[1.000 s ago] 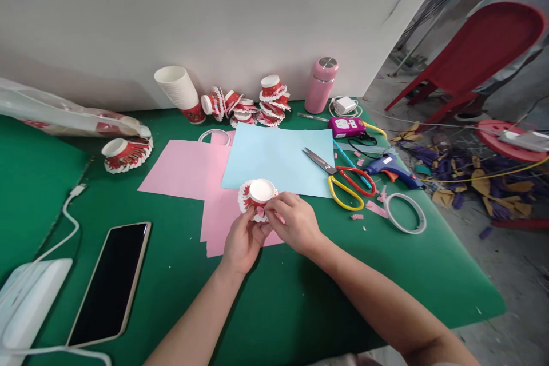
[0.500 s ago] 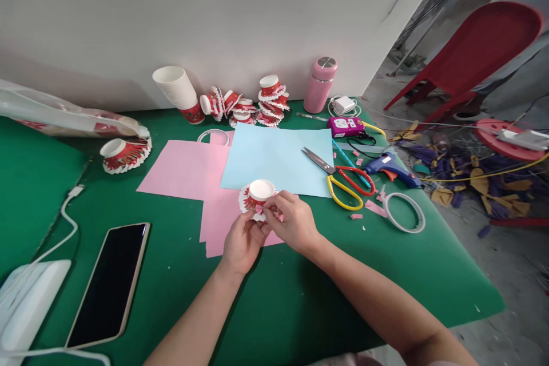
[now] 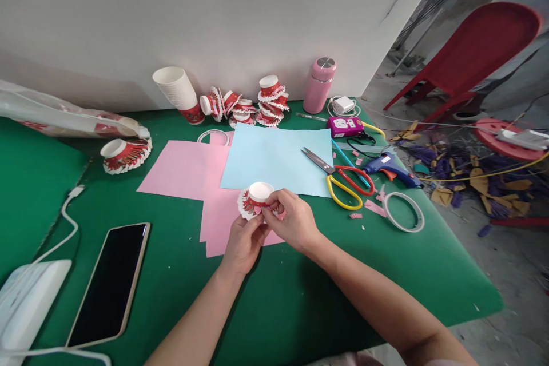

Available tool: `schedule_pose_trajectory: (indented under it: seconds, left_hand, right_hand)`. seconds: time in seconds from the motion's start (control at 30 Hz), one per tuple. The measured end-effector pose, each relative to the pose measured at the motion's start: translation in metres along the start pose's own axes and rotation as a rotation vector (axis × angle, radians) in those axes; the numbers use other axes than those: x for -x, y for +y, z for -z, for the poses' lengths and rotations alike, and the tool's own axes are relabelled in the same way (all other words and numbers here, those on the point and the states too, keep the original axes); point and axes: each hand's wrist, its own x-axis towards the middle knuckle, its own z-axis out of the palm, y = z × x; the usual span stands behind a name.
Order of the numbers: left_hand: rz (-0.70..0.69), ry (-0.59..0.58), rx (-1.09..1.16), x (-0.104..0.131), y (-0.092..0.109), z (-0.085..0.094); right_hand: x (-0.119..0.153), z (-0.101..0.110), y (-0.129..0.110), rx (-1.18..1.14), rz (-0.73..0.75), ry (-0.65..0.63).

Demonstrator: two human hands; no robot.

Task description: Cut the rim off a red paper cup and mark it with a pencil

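A red paper cup craft (image 3: 260, 193) with a white round base on top and a fringed white rim is held above the pink paper (image 3: 214, 223). My left hand (image 3: 244, 243) grips its rim from below, thumb on the near edge. The fingers of my right hand (image 3: 291, 220) are pinched together at the cup's right front side, beside small pink pieces; what exactly they hold is hidden. Just behind lies a light blue sheet (image 3: 274, 157), with scissors (image 3: 332, 171) partly over its right edge.
Along the wall stand stacked white cups (image 3: 174, 88), several red cup crafts (image 3: 270, 106) and a pink bottle (image 3: 319, 86). A glue gun (image 3: 392, 168) and tape roll (image 3: 404, 213) lie at right. A phone (image 3: 109, 283) rests at left, near another cup craft (image 3: 124, 154).
The cup has tilted and shifted very slightly to the left. The right fingertips have moved a little around its front, and the left thumb has shifted slightly.
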Motion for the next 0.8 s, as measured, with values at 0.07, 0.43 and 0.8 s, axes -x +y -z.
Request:
schedule_pose_trajectory:
  seconds: [0.07, 0.43, 0.8]
  left_hand:
    - [-0.007, 0.009, -0.011, 0.0, 0.0, -0.001]
    - [-0.046, -0.034, 0.015, -0.004, 0.0, 0.002]
    - [-0.024, -0.018, 0.025, -0.002, 0.004, -0.002]
  right_hand:
    - [0.0, 0.001, 0.0, -0.047, 0.01, -0.011]
    - [-0.001, 0.003, 0.008, -0.402, -0.071, -0.04]
    - [-0.002, 0.003, 0.013, -0.558, -0.136, -0.105]
